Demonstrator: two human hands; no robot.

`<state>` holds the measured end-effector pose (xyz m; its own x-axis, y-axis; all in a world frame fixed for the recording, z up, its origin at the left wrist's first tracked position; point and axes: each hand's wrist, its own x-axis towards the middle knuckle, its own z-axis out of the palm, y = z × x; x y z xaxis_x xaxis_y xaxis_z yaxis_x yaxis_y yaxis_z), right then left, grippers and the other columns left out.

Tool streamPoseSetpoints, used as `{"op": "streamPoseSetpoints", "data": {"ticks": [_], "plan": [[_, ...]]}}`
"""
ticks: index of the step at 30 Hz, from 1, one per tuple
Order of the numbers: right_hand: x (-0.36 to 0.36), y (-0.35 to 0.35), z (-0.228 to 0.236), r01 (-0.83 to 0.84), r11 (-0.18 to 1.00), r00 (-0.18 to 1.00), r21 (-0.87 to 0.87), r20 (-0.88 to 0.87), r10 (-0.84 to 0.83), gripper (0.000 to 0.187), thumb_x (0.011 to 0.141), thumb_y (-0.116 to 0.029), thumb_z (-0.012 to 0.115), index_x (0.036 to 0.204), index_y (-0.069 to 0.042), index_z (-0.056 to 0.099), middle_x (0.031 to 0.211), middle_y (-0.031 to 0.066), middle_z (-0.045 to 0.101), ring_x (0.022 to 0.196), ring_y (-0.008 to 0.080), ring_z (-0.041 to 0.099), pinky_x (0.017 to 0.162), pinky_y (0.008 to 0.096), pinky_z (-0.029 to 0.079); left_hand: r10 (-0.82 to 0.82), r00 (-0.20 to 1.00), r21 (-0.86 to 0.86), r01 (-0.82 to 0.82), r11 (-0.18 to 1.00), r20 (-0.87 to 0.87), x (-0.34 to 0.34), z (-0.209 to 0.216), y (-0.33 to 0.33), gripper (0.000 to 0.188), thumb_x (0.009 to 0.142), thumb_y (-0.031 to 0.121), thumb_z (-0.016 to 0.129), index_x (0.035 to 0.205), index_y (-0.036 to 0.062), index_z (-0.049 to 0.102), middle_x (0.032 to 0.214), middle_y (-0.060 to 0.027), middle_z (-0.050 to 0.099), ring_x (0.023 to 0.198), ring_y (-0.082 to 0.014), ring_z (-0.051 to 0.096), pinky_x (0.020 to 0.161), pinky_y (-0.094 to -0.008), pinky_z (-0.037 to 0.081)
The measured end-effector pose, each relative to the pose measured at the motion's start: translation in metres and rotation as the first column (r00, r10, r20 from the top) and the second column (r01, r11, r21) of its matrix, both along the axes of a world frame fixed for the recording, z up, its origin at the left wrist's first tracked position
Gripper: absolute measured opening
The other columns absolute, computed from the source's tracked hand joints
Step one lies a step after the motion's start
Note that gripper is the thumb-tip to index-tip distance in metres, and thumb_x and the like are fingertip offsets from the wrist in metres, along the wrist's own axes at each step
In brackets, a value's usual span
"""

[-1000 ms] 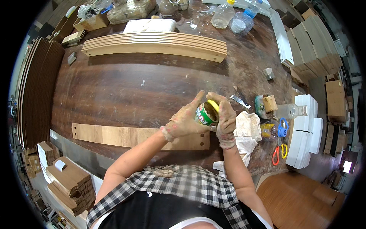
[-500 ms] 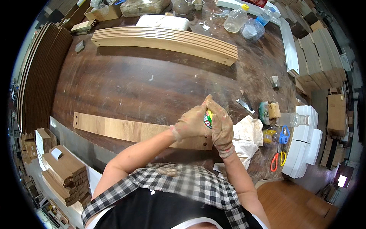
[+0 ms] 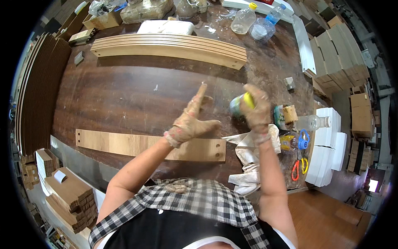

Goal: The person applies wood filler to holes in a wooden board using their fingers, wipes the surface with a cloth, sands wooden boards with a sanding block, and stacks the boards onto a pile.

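I'm gripping the small green-and-yellow tin [image 3: 239, 103] in my gloved right hand [image 3: 258, 111], held above the dark wooden worktop [image 3: 124, 95]. My left hand [image 3: 191, 122] is hovering open, fingers spread, just left of it.

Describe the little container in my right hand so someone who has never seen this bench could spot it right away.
Start at the dark wooden table and find the flat plank with holes at its ends along the near edge. Just beyond the plank's right end, the gloved right hand holds up a small round can. Its bright yellow top and greenish side set it apart from the clear bottles nearby.
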<state>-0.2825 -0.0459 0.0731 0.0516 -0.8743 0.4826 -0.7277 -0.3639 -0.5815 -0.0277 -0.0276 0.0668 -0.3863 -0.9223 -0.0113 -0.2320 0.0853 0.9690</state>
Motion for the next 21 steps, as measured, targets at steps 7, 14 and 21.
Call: {"op": "streamPoseSetpoints", "data": {"ticks": [7, 14, 21], "plan": [[-0.089, -0.072, -0.059, 0.219, 0.969, 0.876, -0.112, -0.416, -0.246, 0.044, 0.086, -0.025, 0.075, 0.126, -0.010, 0.066, 0.126, 0.0122, 0.065, 0.118, 0.0340, 0.056, 0.104, 0.0430, 0.044, 0.158, 0.951, 0.043, -0.176, 0.983, 0.266, 0.054, 0.001, 0.036, 0.087, 0.086, 0.016, 0.078, 0.159, 0.0164, 0.030, 0.140, -0.0141, 0.055, 0.130, -0.0276, 0.053, 0.112, -0.0417, 0.042], [-0.097, -0.085, -0.071, 0.268, 0.963, 0.774, -0.034, -0.588, -0.236, 0.044, 0.099, -0.036, 0.054, 0.139, -0.019, 0.060, 0.149, 0.0076, 0.053, 0.137, 0.0343, 0.046, 0.114, 0.0480, 0.034, 0.253, 0.903, -0.103, -0.232, 0.967, 0.347, 0.081, -0.039, 0.064, 0.082, 0.086, 0.010, 0.076, 0.157, 0.0145, 0.034, 0.132, -0.0144, 0.058, 0.125, -0.0293, 0.054, 0.108, -0.0422, 0.045], [-0.080, -0.043, -0.014, 0.099, 0.980, 0.992, -0.173, -0.055, -0.110, 0.039, 0.104, -0.022, 0.052, 0.141, -0.010, 0.057, 0.145, 0.0144, 0.056, 0.139, 0.0322, 0.047, 0.116, 0.0433, 0.035, 0.199, 0.829, -0.334, -0.015, 0.943, 0.523, 0.107, -0.047, 0.080, 0.089, 0.079, 0.016, 0.082, 0.155, 0.0086, 0.036, 0.132, -0.0169, 0.058, 0.127, -0.0364, 0.050, 0.109, -0.0469, 0.040]]}}
